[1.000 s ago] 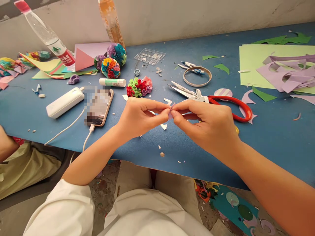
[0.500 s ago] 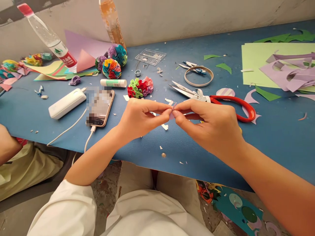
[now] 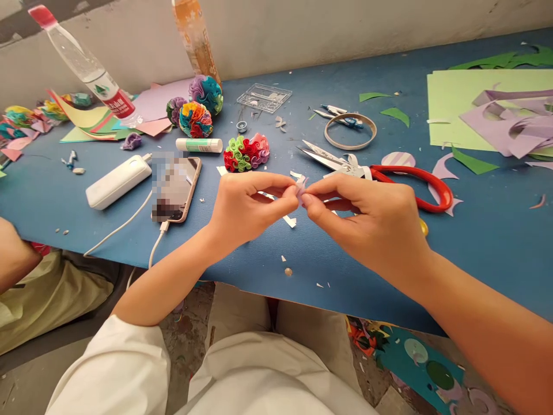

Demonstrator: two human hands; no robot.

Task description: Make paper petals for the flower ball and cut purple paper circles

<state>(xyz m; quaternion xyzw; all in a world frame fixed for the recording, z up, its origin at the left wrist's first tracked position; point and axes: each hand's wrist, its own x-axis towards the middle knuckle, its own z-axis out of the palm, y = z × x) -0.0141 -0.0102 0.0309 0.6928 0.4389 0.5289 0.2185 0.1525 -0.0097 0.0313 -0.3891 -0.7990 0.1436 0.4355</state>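
A small light purple paper piece (image 3: 301,187) is pinched between both hands over the blue table. My left hand (image 3: 254,202) holds it from the left with thumb and index finger. My right hand (image 3: 367,216) grips it from the right in the same way, and the fingertips nearly touch. Just behind my left hand sits a cluster of red, green and pink paper curls (image 3: 246,154). Red-handled scissors (image 3: 410,170) lie partly behind my right hand, blades toward the left. White paper scraps (image 3: 290,221) lie beneath the hands.
A glue stick (image 3: 199,145), a phone (image 3: 176,190) and a white power bank (image 3: 118,181) lie to the left. Behind them are paper balls (image 3: 196,120) and two bottles. A tape roll (image 3: 350,131) and green sheets (image 3: 449,109) are at the right. Another person's arm (image 3: 15,253) is far left.
The purple piece has turned slightly and shows more between my fingertips. My left fingertips have shifted a little left. At the back left, the large purple and pink sheets now lie flatter.
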